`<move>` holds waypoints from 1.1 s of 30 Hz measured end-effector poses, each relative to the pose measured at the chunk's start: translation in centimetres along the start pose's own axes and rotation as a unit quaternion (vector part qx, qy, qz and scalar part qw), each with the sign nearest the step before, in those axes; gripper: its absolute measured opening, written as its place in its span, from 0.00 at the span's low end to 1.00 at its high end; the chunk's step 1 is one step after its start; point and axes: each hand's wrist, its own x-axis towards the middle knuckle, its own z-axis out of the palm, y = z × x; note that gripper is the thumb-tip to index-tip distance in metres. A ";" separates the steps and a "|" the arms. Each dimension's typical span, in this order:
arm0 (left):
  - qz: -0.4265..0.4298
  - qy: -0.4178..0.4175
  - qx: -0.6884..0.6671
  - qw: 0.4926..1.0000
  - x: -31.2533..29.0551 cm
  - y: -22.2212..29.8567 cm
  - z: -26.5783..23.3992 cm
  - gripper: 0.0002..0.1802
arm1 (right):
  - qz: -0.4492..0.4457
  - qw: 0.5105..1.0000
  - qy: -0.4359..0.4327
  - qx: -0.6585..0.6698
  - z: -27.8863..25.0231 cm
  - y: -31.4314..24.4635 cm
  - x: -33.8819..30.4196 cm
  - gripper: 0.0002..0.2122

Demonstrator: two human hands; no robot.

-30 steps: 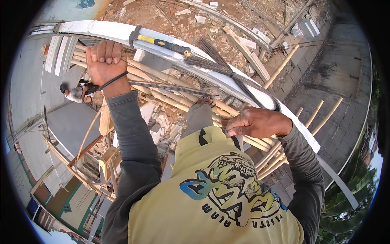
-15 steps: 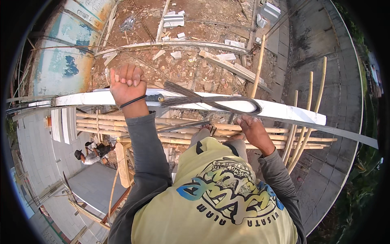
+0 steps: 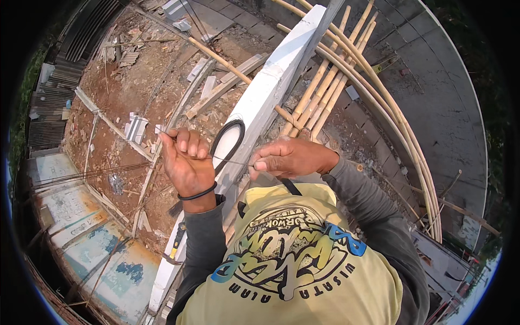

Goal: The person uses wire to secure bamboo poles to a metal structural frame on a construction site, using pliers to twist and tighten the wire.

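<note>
A thin dark wire (image 3: pixel 232 161) stretches between my two hands, above the top of a white wall. My left hand (image 3: pixel 189 162) is turned palm up, its fingers curled over one end of the wire and its thumb sticking out; a black band circles the wrist. My right hand (image 3: pixel 295 157) pinches the other end between thumb and fingers. Behind the wire, a looped bundle of dark wire (image 3: pixel 241 129) lies along the wall top, partly hidden by my left hand and forearm. Beside my left forearm rests a tool with a yellow and black handle (image 3: pixel 176 245).
The narrow white wall (image 3: pixel 265 81) runs diagonally past me. Bamboo poles (image 3: pixel 330 81) form scaffolding on the right, before a grey wall (image 3: pixel 444 108). Beyond, rubble-strewn ground (image 3: pixel 119 97) holds planks and white blocks (image 3: pixel 135 127). A stained, paint-peeled wall (image 3: pixel 81 206) stands at left.
The view has turned, so the wall now runs diagonally. My left hand has opened from a fist into a palm-up curl, and my right hand has come beside it with a wire between them.
</note>
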 end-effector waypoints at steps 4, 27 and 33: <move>-0.077 -0.074 0.038 0.994 0.2 -2.3 0.7 0.18 | -0.076 0.888 -0.033 0.452 2.9 6.3 -2.7 0.18; 0.052 0.096 0.943 0.313 8.9 -6.9 -25.8 0.21 | 0.416 0.322 0.597 0.605 4.2 83.4 9.5 0.13; 0.050 0.089 0.969 0.224 10.3 -9.7 -28.9 0.20 | 0.391 0.298 0.646 0.584 5.4 96.8 11.1 0.12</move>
